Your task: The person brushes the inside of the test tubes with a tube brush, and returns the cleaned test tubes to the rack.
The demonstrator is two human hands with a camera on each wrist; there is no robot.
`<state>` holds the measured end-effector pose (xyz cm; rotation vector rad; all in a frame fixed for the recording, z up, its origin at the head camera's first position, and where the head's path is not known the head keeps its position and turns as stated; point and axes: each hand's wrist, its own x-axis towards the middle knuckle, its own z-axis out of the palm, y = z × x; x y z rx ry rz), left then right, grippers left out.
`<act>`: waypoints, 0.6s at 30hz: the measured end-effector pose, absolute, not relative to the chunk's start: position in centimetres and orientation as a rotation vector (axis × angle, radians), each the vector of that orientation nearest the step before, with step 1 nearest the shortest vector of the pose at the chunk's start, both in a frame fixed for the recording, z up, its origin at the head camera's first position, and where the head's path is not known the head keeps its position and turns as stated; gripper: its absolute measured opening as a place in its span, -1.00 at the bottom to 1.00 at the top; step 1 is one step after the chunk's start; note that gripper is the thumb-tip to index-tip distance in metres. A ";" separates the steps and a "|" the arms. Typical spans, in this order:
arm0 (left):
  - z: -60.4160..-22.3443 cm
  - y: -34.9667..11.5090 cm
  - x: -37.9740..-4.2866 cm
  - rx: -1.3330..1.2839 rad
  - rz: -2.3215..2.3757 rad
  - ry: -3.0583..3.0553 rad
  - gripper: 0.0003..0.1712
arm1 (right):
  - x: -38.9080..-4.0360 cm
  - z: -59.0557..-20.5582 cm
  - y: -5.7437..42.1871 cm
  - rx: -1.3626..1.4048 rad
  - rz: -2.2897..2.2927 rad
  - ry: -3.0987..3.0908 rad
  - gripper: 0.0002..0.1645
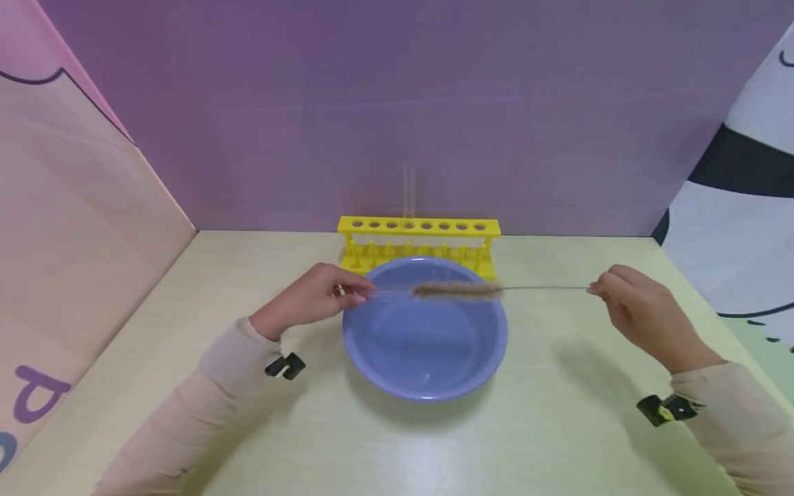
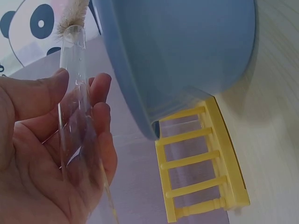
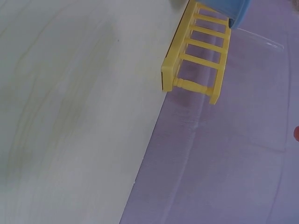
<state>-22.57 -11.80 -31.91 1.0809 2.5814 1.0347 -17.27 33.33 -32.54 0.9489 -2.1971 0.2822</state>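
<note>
My left hand (image 1: 313,293) holds a clear test tube (image 2: 74,58) over the basin, thumb on one side and fingers on the other. A test tube brush (image 1: 459,291) with brown bristles lies level in line with it. In the left wrist view its bristles sit right at the tube's mouth. Out to the right, my right hand (image 1: 645,310) pinches the end of the brush's thin wire handle (image 1: 546,288). Only a fingertip (image 3: 296,134) of that hand shows in the right wrist view. Beneath the tube and brush stands a blue basin (image 1: 424,397).
Behind the basin is a yellow test tube rack (image 1: 418,226), partly hidden by it. Another clear tube (image 1: 409,193) stands upright in the rack. A purple backdrop (image 1: 397,110) rises along the back edge of the pale table (image 1: 347,455), with printed panels at both sides.
</note>
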 end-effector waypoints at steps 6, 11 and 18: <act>-32.0 -12.0 -22.7 1.082 1.047 2.557 -0.71 | -17.2 -32.6 33.4 0.944 0.286 -2.192 -0.41; -31.9 -11.9 -22.7 1.100 1.042 2.567 -0.72 | -17.2 -32.6 33.3 0.948 0.291 -2.192 -0.42; -32.0 -11.7 -22.7 1.107 1.045 2.572 -0.73 | -17.1 -32.8 33.0 0.958 0.283 -2.183 -0.42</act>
